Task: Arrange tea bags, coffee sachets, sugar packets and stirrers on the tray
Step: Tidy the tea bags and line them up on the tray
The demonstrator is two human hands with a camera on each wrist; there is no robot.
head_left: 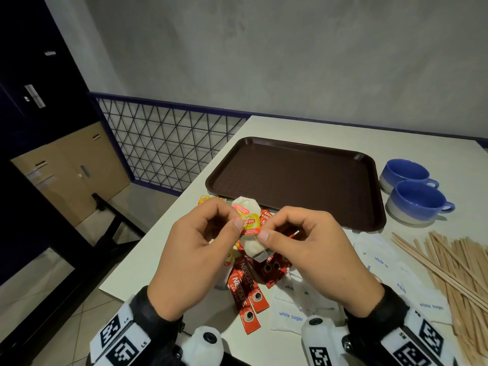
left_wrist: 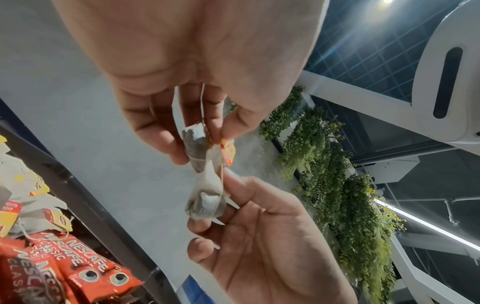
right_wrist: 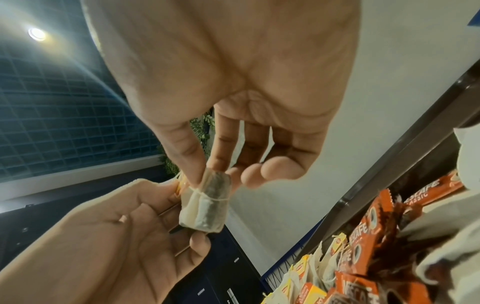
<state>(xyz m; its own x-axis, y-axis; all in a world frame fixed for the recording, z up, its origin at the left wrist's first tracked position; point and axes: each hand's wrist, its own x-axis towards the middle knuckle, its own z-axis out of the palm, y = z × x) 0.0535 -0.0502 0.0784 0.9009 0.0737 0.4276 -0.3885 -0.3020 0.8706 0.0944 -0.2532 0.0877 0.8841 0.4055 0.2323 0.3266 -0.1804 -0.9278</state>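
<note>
**Item in hand: one tea bag, not yet trayed**

While both hands work above the desk (head_left: 158,249), the left hand (head_left: 195,257) and right hand (head_left: 311,260) each pinch the tea bag (head_left: 250,233), their grip closed on it; its string is wound round it.
Step, as judged: tidying the first bag. Next: carry it onto the bare tray (head_left: 295,178).
Wrist views alone show the string wrap; head view alone shows coffee sachets (head_left: 245,294), sugar packets (head_left: 290,315), stirrers (head_left: 449,265).

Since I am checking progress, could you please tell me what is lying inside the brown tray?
Nothing shows inside the brown tray; its floor is bare. Only its near edge is partly covered by the tea bag that both hands hold in front of it.
</note>
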